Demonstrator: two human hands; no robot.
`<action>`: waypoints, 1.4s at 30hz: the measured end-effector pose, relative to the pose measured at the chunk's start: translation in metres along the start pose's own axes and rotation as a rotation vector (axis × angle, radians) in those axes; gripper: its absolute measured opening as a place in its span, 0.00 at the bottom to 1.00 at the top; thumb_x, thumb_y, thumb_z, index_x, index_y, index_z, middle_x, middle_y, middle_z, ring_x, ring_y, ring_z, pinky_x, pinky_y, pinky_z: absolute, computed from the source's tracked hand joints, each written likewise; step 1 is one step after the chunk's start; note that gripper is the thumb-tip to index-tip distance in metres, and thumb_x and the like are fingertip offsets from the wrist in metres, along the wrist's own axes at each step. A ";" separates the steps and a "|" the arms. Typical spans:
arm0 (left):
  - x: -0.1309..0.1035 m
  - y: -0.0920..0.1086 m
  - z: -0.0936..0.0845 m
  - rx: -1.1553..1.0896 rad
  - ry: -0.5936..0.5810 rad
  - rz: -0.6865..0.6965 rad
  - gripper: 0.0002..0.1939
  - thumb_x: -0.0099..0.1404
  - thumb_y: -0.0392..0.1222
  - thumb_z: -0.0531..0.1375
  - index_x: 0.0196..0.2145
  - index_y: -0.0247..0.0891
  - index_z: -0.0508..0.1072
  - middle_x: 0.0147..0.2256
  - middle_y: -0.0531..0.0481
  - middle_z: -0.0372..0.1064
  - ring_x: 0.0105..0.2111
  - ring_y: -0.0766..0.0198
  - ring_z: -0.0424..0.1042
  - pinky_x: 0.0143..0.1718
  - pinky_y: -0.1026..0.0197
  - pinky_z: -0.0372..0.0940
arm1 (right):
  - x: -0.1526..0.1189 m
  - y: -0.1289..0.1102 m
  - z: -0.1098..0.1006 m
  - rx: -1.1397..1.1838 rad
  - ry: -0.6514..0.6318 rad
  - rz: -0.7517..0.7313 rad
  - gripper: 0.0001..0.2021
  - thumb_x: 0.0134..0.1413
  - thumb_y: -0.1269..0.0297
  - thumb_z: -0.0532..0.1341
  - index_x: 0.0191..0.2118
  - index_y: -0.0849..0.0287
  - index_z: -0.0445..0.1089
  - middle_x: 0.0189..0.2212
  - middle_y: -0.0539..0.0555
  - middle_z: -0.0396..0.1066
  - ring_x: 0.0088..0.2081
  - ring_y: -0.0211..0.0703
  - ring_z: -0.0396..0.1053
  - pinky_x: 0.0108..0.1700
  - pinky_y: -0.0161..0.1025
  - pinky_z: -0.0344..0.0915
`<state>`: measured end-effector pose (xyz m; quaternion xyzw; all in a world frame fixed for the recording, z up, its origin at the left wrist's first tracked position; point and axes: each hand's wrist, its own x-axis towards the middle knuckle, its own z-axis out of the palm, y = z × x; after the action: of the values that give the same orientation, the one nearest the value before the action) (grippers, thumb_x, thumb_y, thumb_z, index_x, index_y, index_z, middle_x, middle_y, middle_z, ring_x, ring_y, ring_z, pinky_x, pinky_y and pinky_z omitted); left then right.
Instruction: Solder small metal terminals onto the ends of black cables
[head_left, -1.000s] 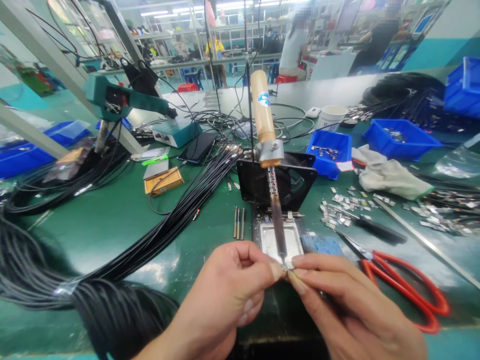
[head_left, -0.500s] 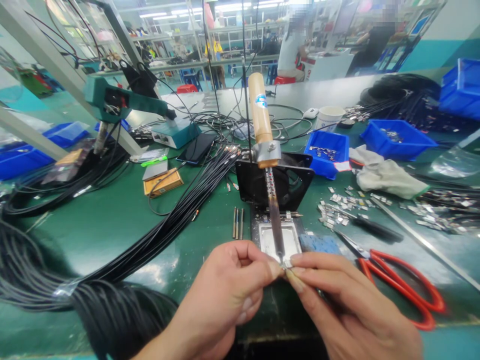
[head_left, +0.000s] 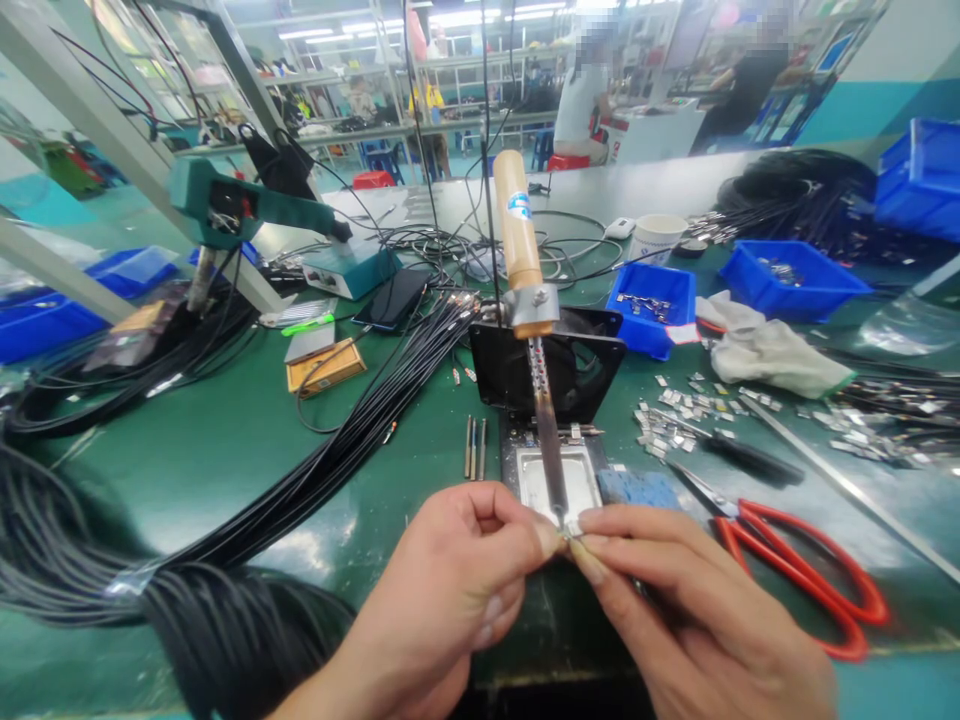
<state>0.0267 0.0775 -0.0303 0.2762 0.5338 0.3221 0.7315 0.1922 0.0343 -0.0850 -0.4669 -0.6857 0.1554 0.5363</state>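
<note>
Left hand (head_left: pixel 461 560) narrowly pinched, contents unclear; right hand (head_left: pixel 686 580) pinches small silver metal piece (head_left: pixel 574 527) at tan-handled soldering iron (head_left: pixel 550 440); steadiness seems needed

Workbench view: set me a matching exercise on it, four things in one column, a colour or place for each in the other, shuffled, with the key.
Things
1. Scissors
2. Soldering iron
3. Cup
4. Sponge

Colours and places
a. Blue, to the right of the metal tray
b. Red handles, partly behind the right hand
c. Tip close to the fingertips of the left hand and right hand
d. White, behind a blue bin

Right pairs: 1-b; 2-c; 3-d; 4-a
</note>
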 end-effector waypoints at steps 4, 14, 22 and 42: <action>0.000 0.001 0.001 0.005 0.000 0.001 0.15 0.52 0.42 0.71 0.23 0.39 0.66 0.12 0.66 0.50 0.12 0.79 0.43 0.13 0.72 0.39 | 0.001 0.001 0.000 0.001 -0.003 -0.003 0.09 0.59 0.77 0.67 0.42 0.56 0.76 0.42 0.50 0.80 0.42 0.36 0.80 0.49 0.28 0.76; -0.001 0.001 0.000 -0.003 -0.005 0.009 0.16 0.52 0.42 0.72 0.23 0.39 0.67 0.13 0.66 0.50 0.13 0.79 0.43 0.13 0.72 0.39 | 0.005 0.001 0.000 -0.003 0.017 -0.008 0.08 0.59 0.77 0.66 0.41 0.57 0.77 0.41 0.50 0.80 0.41 0.33 0.80 0.50 0.24 0.75; -0.001 0.000 -0.001 -0.015 -0.013 0.010 0.15 0.54 0.41 0.72 0.23 0.39 0.67 0.13 0.65 0.50 0.13 0.79 0.43 0.13 0.72 0.39 | 0.000 0.001 -0.002 0.005 -0.021 0.002 0.10 0.59 0.78 0.67 0.43 0.55 0.76 0.42 0.50 0.80 0.43 0.36 0.80 0.49 0.29 0.77; 0.000 0.000 -0.003 -0.033 -0.027 -0.005 0.14 0.54 0.39 0.71 0.23 0.39 0.68 0.12 0.66 0.51 0.12 0.79 0.42 0.12 0.73 0.40 | 0.002 -0.002 -0.002 0.047 0.017 0.037 0.09 0.58 0.77 0.67 0.41 0.56 0.77 0.42 0.49 0.80 0.42 0.33 0.80 0.50 0.24 0.75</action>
<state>0.0243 0.0776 -0.0311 0.2670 0.5189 0.3253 0.7440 0.1926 0.0346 -0.0813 -0.4679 -0.6686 0.1774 0.5500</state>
